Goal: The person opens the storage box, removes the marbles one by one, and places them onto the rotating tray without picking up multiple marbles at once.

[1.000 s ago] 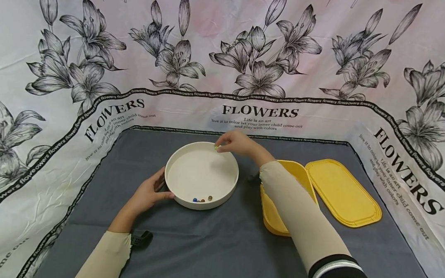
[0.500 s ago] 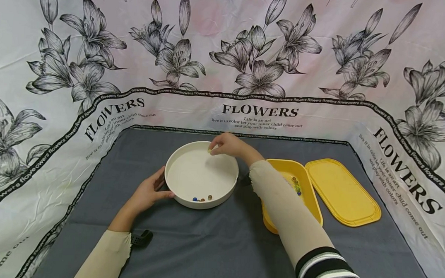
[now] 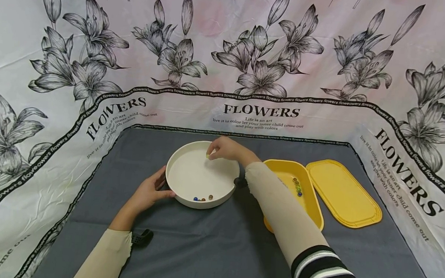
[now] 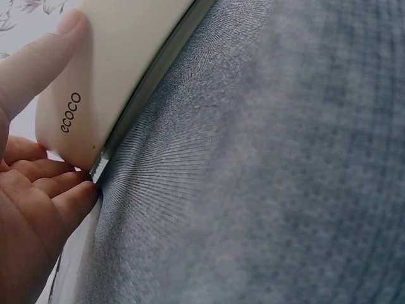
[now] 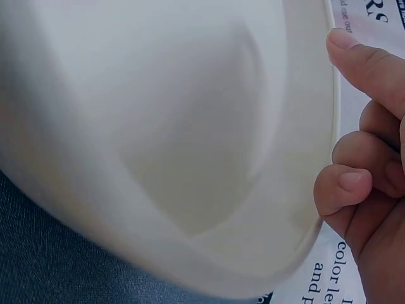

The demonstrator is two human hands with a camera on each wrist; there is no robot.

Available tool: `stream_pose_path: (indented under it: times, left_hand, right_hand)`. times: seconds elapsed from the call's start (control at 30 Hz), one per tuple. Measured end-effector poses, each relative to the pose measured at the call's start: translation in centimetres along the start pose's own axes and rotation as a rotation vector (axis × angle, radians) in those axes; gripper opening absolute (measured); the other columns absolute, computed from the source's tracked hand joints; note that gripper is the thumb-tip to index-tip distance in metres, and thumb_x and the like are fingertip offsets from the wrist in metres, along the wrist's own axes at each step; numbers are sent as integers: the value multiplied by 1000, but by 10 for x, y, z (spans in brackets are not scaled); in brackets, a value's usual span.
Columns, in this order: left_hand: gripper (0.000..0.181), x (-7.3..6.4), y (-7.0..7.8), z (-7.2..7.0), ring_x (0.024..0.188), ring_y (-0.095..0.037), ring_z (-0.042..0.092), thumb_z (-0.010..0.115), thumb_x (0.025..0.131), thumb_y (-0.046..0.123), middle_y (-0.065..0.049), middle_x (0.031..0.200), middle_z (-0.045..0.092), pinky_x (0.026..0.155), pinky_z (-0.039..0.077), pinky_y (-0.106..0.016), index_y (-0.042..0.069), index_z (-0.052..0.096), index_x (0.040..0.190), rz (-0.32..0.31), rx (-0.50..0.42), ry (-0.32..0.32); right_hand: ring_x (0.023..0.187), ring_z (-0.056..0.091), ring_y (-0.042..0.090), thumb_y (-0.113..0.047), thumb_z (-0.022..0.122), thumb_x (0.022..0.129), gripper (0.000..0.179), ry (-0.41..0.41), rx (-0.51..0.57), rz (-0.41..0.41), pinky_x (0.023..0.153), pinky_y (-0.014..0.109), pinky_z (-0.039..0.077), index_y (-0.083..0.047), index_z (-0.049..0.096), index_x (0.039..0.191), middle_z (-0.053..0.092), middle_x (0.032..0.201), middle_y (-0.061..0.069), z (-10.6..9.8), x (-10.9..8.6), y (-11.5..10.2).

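A round cream tray [image 3: 195, 175] with a raised wall lies on the grey cloth. My left hand [image 3: 151, 194] grips its left side. In the left wrist view the thumb [image 4: 41, 60] presses the wall marked "ecoco", while the fingers [image 4: 54, 180] curl at its lower edge. Above the tray's far right part, my right hand [image 3: 227, 149] pinches a small yellow-green marble [image 3: 207, 156]. That marble is hidden in the right wrist view, where the thumb [image 5: 370, 66] and curled fingers show beside the rim. Several blue and brown marbles [image 3: 203, 199] lie at the tray's near side.
A yellow container [image 3: 310, 172], partly covered by the right sleeve [image 3: 283, 204], stands right of the tray with several marbles [image 3: 297, 187] in it. Its yellow lid [image 3: 345, 194] lies farther right. Behind rises a flower-printed cloth [image 3: 261, 116].
My right hand has moved left and slightly nearer over the tray with the yellow-green marble. The sleeve's shift uncovers marbles in the yellow container. My left hand stays on the tray.
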State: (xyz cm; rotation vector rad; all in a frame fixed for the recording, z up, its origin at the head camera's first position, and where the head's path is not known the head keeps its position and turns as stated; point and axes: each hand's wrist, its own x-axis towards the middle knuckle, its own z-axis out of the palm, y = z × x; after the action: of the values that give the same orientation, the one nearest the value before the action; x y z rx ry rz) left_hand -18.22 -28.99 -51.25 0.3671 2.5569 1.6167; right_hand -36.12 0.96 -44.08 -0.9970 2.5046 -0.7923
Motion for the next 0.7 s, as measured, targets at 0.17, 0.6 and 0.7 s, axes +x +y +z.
stream_pose_path:
  times: [0.17, 0.6, 0.7]
  left_hand:
    - [116, 0, 0, 0, 155, -33, 25, 89, 80, 29, -15, 170, 19, 124, 33, -45, 8, 14, 165, -12, -10, 4]
    - [114, 1, -3, -1, 155, -35, 26, 89, 81, 30, -15, 170, 20, 124, 33, -47, 10, 15, 166, -16, 5, 9]
    - [115, 1, -2, 0, 155, -34, 26, 89, 80, 30, -14, 170, 20, 124, 33, -45, 10, 15, 166, -19, 6, 11]
  right_hand:
    - [74, 50, 16, -25, 79, 92, 13, -17, -12, 15, 61, 27, 45, -22, 80, 105, 62, 82, 1, 4, 3, -1]
    - [76, 51, 17, -24, 79, 93, 19, -30, -15, -2, 62, 28, 46, -15, 80, 109, 64, 84, 2, 2, 2, -1]
    - [76, 51, 17, -23, 77, 94, 22, -33, -10, -18, 62, 28, 46, -12, 79, 114, 65, 86, 1, -6, -4, -1]
